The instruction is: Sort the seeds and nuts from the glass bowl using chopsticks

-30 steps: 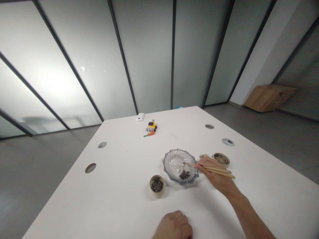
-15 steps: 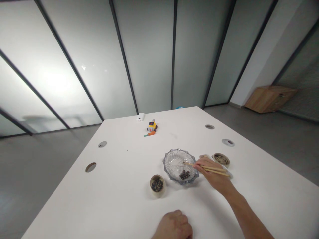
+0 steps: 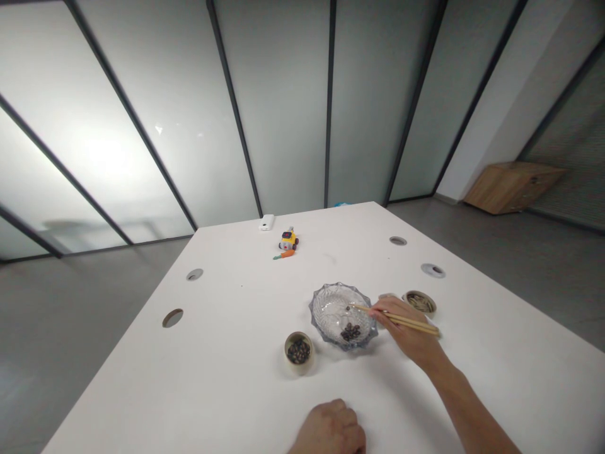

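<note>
My right hand (image 3: 401, 325) holds a pair of wooden chopsticks (image 3: 413, 324), their tips over the clear glass bowl (image 3: 326, 315). One small dark bean (image 3: 348, 308) is at the tips; whether they grip it I cannot tell. A cluster of dark beans (image 3: 350, 331) lies in the near part of the bowl. To the bowl's left stands a small round cup (image 3: 299, 367) with more dark beans in it. My left hand (image 3: 331, 427) rests curled on the table at the front edge of the view, closed, with nothing visible in it.
Beyond my right hand sits a round container (image 3: 420, 302) of pale pieces, beside a partly hidden white object. Farther back on the white table (image 3: 227, 353) are a yellow toy car (image 3: 288, 240), an orange-handled toy screwdriver (image 3: 285, 255) and a white box (image 3: 266, 222). Round holes pierce both sides.
The chopsticks have shifted slightly in my right hand, and the single bean at their tips shows more clearly. My left hand has stayed put.
</note>
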The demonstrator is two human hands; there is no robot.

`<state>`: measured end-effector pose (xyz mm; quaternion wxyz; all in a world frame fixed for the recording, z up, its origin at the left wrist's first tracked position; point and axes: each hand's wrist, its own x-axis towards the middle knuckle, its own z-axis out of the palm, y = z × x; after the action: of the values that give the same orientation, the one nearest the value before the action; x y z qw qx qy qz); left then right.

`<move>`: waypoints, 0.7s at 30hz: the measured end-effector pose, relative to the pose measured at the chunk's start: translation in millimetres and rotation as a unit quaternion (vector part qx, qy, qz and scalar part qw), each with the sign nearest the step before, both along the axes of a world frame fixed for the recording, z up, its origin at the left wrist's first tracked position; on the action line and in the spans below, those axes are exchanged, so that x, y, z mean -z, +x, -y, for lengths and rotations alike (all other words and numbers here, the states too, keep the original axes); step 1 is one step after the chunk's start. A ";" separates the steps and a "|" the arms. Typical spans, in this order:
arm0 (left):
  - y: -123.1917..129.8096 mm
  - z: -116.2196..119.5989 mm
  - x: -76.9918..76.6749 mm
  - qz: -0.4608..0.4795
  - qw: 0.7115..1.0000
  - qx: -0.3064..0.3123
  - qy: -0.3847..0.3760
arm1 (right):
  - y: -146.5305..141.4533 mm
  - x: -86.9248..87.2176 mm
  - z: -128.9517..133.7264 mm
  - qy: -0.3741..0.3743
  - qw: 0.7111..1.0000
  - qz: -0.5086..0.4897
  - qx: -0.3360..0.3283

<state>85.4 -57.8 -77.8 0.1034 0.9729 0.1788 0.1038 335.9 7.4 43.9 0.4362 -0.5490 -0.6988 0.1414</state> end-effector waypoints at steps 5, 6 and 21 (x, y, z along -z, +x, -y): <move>0.4 0.0 3.9 0.003 1.000 0.004 0.000 | -5.2 1.2 -0.6 -0.013 1.000 0.018 -0.021; 0.6 0.0 3.9 0.003 1.000 0.004 -0.002 | -6.2 1.3 -0.7 -0.017 0.999 0.018 -0.025; 0.2 -0.1 0.1 -0.008 1.000 0.003 -0.030 | -8.0 -1.3 0.1 -0.024 0.999 0.019 -0.027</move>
<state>85.6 -57.6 -77.8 0.1317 0.9706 0.1800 0.0900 327.9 7.3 45.2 0.4061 -0.5430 -0.7176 0.1589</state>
